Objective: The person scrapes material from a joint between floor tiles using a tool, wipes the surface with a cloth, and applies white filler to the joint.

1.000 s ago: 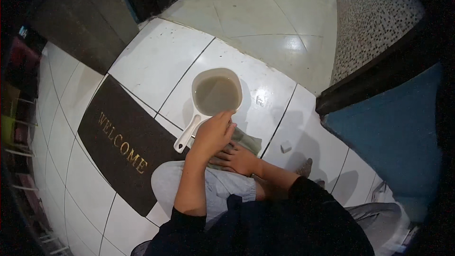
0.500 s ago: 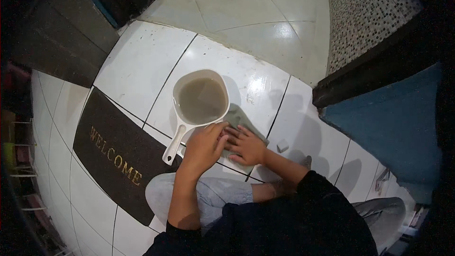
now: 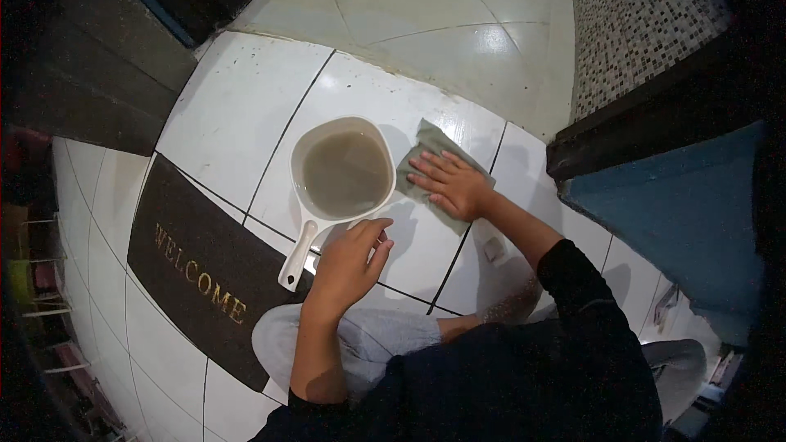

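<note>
My right hand [image 3: 452,186] lies flat with its fingers spread on a grey-green cloth [image 3: 426,133], pressing it against the white floor tiles. To the left of the cloth stands a white plastic water dipper [image 3: 296,165] holding cloudy, greyish water [image 3: 348,176]. Its handle [image 3: 299,255] points toward me. My left hand [image 3: 352,258] hovers by the near rim of the dipper, right of the handle, fingers loosely bent and thumb apart. I see nothing in it.
A dark doormat [image 3: 205,270] with gold lettering lies at the left. A small whitish block [image 3: 493,249] rests on the tiles near my right forearm. A blue wall piece [image 3: 655,196] stands at the right, and a beige tiled floor [image 3: 409,0] begins beyond the white tiles.
My right hand has slid the cloth away from me and to the right, off from beside my left hand. My left hand stays near the dipper.
</note>
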### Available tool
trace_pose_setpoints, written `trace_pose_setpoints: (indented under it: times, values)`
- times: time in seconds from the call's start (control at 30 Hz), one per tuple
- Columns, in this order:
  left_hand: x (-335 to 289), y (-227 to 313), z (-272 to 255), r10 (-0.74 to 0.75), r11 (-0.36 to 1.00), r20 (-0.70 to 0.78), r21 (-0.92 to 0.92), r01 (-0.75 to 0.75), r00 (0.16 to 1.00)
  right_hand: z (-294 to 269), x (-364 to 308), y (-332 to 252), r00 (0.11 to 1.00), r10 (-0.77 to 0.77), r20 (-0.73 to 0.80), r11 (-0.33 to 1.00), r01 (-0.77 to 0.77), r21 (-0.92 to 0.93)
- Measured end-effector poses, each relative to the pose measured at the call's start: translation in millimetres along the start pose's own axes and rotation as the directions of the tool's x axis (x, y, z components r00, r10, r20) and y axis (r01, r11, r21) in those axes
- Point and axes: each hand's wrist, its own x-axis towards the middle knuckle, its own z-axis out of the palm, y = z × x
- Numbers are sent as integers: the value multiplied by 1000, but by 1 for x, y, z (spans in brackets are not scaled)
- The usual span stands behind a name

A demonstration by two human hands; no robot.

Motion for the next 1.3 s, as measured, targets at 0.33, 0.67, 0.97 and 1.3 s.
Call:
trace_pose_setpoints:
  times: [0.33,0.67,0.97,1.3]
  values:
    - [0,-2,1,-25,997,39,-69,28,999,-9,4,44,979,198,-47,979,-200,-40]
    - [8,-8,2,-3,994,32,-113,7,999,-15,9,92,914,389,-115,908,-401,-118]
    - [25,-13,15,79,984,110,-170,-60,991,-31,-27,168,637,630,-443,393,-755,-525]
    - [29,-34,28,-5,1000,438,-21,16,899,-192,38,88,335,654,-678,701,-605,378]
